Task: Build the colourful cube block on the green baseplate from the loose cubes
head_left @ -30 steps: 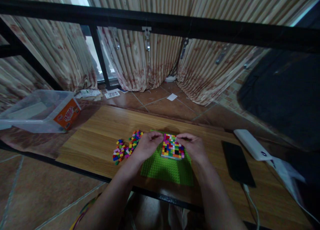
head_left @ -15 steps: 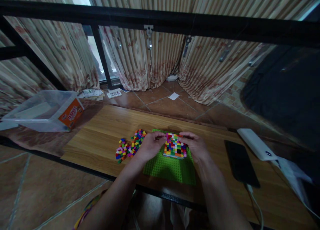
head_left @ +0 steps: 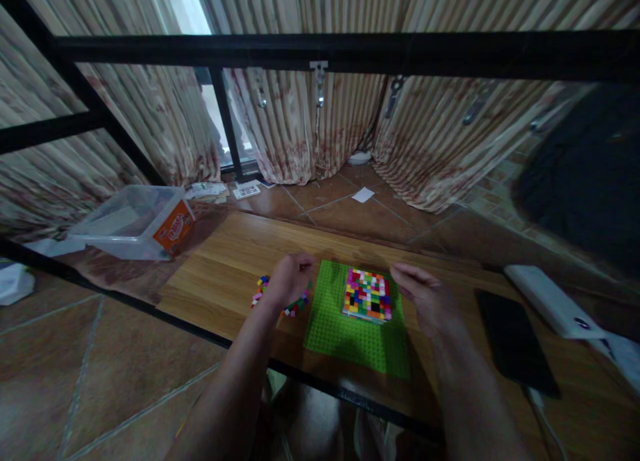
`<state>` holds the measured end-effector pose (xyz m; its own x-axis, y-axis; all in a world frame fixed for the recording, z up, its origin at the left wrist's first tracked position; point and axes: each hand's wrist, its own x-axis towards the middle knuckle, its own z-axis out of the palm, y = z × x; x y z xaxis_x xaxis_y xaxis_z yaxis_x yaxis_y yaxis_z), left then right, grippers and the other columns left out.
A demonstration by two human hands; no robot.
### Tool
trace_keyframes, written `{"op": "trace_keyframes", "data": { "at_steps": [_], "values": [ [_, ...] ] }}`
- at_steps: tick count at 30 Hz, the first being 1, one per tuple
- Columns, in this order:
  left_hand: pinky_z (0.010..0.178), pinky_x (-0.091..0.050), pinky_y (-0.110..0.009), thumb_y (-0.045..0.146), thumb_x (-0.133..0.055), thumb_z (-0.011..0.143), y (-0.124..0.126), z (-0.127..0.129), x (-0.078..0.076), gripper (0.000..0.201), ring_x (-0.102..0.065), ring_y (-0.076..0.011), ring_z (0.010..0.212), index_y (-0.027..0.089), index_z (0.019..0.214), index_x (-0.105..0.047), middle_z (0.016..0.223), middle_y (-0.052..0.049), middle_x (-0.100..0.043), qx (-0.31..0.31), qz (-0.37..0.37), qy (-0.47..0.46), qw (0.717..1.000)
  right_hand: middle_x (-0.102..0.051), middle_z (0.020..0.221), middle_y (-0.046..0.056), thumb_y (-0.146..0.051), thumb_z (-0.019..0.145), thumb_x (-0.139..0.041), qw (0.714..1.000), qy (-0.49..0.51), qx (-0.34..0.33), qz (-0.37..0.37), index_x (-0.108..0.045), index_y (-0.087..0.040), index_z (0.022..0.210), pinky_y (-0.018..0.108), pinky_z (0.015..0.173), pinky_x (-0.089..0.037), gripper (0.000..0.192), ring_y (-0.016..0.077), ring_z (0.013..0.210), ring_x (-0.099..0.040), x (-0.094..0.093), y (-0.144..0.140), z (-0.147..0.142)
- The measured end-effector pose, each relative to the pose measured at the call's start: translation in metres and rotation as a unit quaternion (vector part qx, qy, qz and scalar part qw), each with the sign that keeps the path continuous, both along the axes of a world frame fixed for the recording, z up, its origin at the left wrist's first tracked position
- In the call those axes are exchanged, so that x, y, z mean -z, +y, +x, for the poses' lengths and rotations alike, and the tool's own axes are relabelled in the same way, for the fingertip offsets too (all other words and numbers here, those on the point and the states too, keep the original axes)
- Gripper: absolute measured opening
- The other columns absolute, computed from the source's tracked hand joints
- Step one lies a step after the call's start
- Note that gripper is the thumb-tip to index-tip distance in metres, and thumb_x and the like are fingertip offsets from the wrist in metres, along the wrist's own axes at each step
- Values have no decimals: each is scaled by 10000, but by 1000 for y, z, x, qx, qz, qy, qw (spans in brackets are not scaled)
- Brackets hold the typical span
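The left hand (head_left: 290, 279) is curling loosely over the pile of small blocks (head_left: 295, 305), fingers bent down among them; whether it is pinching one cannot be told from here. The right hand (head_left: 425, 294) is hovering open and holding nothing, just to the right of the block mosaic (head_left: 367, 294).

Under both hands the wooden table (head_left: 225, 274) is carrying everything. Between the two hands the green baseplate (head_left: 350, 334) is lying flat, with the mosaic sitting on its far part, close to the right hand's fingertips. Well to the right of the right hand a black phone (head_left: 515, 341) is lying, with a white power bank (head_left: 550, 301) beyond it. Far to the left of the left hand, past the table's end, a clear plastic tub (head_left: 135, 221) is resting.

As a judgement: the loose blocks are lying near the table's front edge, so a sweeping wrist is likely to push some off. The baseplate is not being held, so pressing on it could make it slide.
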<state>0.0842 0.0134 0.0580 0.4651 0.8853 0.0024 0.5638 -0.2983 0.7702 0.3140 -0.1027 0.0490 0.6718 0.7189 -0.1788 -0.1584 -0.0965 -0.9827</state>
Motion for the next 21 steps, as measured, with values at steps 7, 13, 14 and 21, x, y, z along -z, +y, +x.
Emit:
{"op": "trace_keyframes", "data": {
  "at_steps": [7, 13, 14, 21],
  "values": [
    [765, -463, -251, 50, -501, 768, 12, -29, 3, 286, -663, -182, 835, 155, 875, -744, 833, -52, -735, -36, 43, 172, 983, -753, 868, 60, -412, 542, -812, 999, -46, 17, -21, -758, -235, 777, 364, 760, -507, 299, 256, 926, -669, 2, 0, 5],
    [829, -478, -283, 46, -488, 767, 6, -23, 5, 331, -674, -215, 934, 181, 933, -741, 926, -74, -745, -27, 56, 185, 981, -752, 875, 54, -400, 522, -823, 999, -26, 13, -16, -752, -237, 761, 379, 831, -509, 298, 249, 946, -669, -1, 4, -4],
    [843, -479, -287, 53, -485, 772, 6, -23, 5, 335, -673, -217, 945, 181, 949, -738, 943, -78, -745, -37, 61, 191, 979, -752, 870, 54, -396, 516, -826, 1000, -24, 13, -12, -752, -234, 757, 384, 844, -510, 300, 248, 941, -671, -1, 5, -4],
    [828, -486, -286, 82, -476, 774, 9, -23, 4, 362, -675, -228, 962, 204, 1011, -722, 967, -84, -741, -56, 72, 235, 968, -756, 869, 60, -406, 513, -838, 1000, -19, 9, -10, -749, -225, 745, 405, 873, -510, 308, 244, 917, -678, -3, 4, -6]
  ]
}}
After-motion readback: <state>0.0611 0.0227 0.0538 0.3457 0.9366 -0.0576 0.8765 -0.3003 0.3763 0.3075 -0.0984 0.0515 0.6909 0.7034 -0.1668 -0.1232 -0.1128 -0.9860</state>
